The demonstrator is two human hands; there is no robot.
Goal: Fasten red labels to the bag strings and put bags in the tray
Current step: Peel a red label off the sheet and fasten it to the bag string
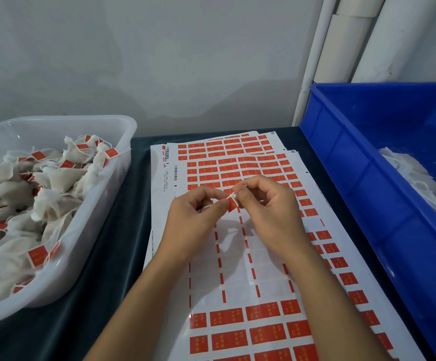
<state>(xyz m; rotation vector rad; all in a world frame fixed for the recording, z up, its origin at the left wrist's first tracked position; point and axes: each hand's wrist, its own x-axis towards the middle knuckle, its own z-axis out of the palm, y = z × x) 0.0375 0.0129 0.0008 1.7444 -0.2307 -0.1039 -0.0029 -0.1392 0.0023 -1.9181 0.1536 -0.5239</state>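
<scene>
A red label (232,204) is being folded around a white bag string (231,196) above the sticker sheets' (263,269) centre, both the left hand (196,217) and right hand (269,204) pinching it. Fastening appears underway; next, pressing the halves closed, then placing the bag, unseen here, in the clear tray (123,142) at the table's left edge.

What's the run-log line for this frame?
step: fastening label | left hand: pinches red label | right hand: pinches string | clear tray: labelled bags | blue bin: unlabelled bags
</scene>
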